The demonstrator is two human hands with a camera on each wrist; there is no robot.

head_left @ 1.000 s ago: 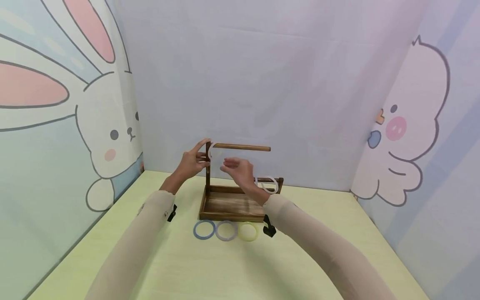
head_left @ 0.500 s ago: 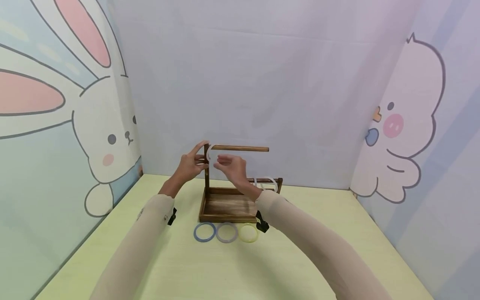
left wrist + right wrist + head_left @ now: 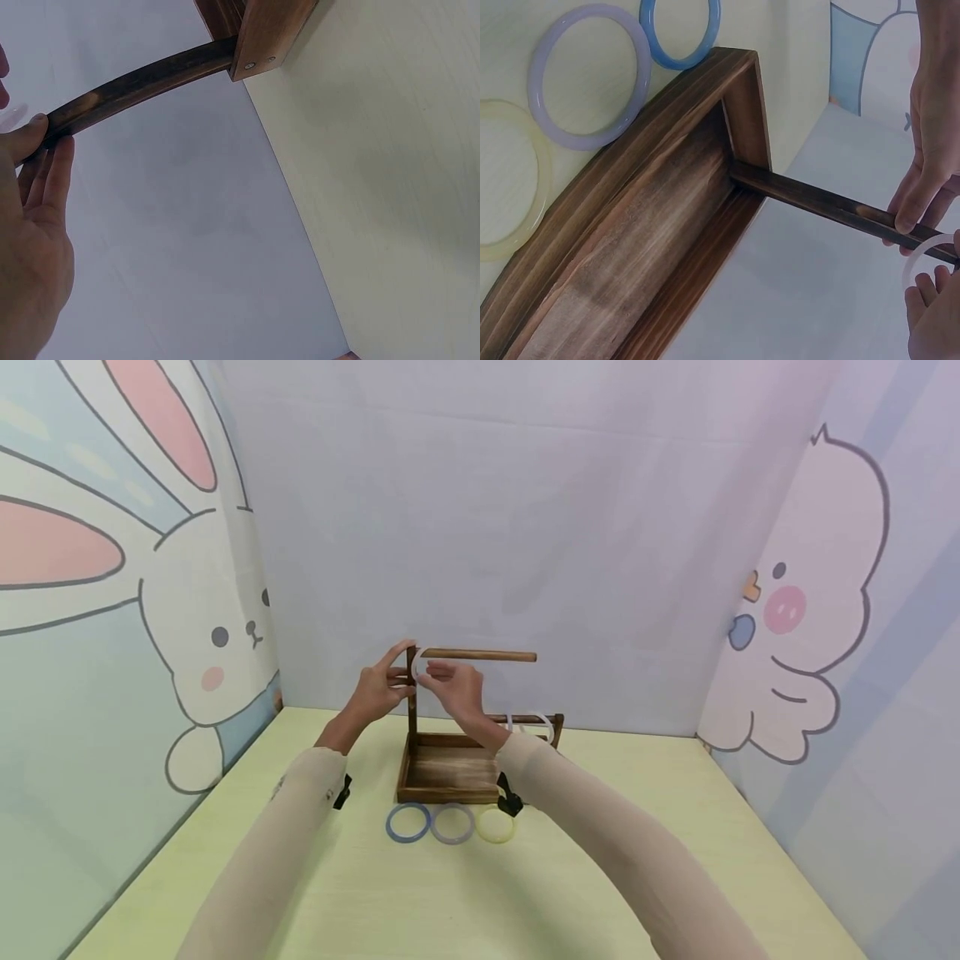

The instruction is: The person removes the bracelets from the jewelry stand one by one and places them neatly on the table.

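My left hand point(image 3: 372, 691) grips the top of the dark upright post point(image 3: 142, 84) of a wooden bangle stand, thumb on one side and fingers on the other. A whitish bangle point(image 3: 415, 666) hangs on the upper bar point(image 3: 480, 655), right beside the post. My right hand point(image 3: 459, 691) is at this bangle, thumb and bent fingers pinching its edge. In the right wrist view the bangle point(image 3: 922, 251) curves around the bar end by both hands; part of it is hidden by the right hand.
Blue point(image 3: 408, 822), lilac point(image 3: 452, 823) and yellow point(image 3: 496, 824) bangles lie in a row before the stand's tray point(image 3: 442, 795). White bangles point(image 3: 551, 727) hang on the lower bar point(image 3: 495, 718) at right, partly behind the right arm. A light curtain stands behind.
My right hand has moved left along the upper bar, close up to the post and the whitish bangle. The left hand keeps its grip on the post.
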